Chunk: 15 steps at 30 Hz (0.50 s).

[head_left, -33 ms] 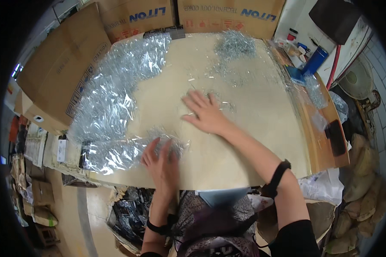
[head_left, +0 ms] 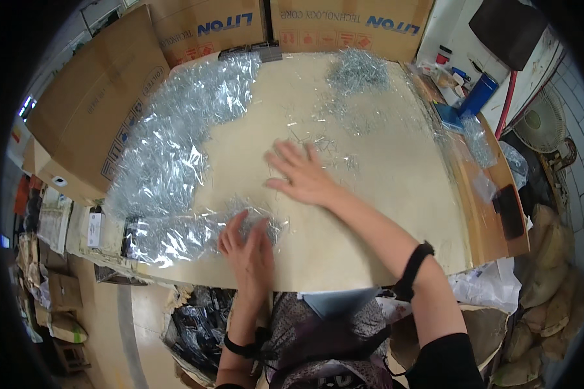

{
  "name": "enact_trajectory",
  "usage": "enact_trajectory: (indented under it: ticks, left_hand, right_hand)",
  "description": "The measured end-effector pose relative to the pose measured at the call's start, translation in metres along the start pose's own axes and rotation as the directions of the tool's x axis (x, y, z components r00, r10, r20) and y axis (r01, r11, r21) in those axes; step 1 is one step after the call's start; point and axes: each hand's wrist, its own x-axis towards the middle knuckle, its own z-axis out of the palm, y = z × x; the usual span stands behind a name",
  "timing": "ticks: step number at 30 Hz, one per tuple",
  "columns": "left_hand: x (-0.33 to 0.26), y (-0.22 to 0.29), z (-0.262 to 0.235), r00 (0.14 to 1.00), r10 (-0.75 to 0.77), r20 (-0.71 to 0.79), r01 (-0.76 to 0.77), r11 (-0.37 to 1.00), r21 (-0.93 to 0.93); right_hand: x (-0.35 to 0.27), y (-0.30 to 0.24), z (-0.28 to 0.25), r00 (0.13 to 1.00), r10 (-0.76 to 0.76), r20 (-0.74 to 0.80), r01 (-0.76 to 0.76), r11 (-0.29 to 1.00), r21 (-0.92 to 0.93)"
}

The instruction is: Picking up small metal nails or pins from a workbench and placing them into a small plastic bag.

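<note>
Right hand (head_left: pixel 305 179) with fingers spread wide over a pale tabletop (head_left: pixel 399 178), loose glassy slivers (head_left: pixel 322 140) just beyond its fingertips, left hand (head_left: pixel 248 256) half-curled at a glittering pile's (head_left: pixel 182 236) edge, whether gripping any I cannot tell

From the head, close above the table (head_left: pixel 396 194), the view faces down and forward to boxes (head_left: pixel 350 26); its dim left rim reads poorly, perhaps.

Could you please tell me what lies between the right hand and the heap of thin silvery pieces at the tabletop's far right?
In the head view, loose silvery slivers lie scattered on the tabletop between the right hand and that heap.
</note>
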Motion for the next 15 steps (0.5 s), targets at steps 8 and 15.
enact_trajectory:
  ticks: [8, 15]
  left_hand:
    - [-0.002, -0.001, 0.007, 0.988, 0.037, 0.150, -0.041, 0.999, 0.022]
    - [-0.003, -0.002, 0.005, 0.992, 0.010, 0.123, -0.015, 0.999, 0.037]
  right_hand:
    - [0.055, 0.072, 0.016, 0.942, 0.325, -0.076, -0.332, 0.886, -0.323]
    - [-0.055, 0.104, -0.068, 0.883, 0.448, 0.143, -0.417, 0.886, -0.201]
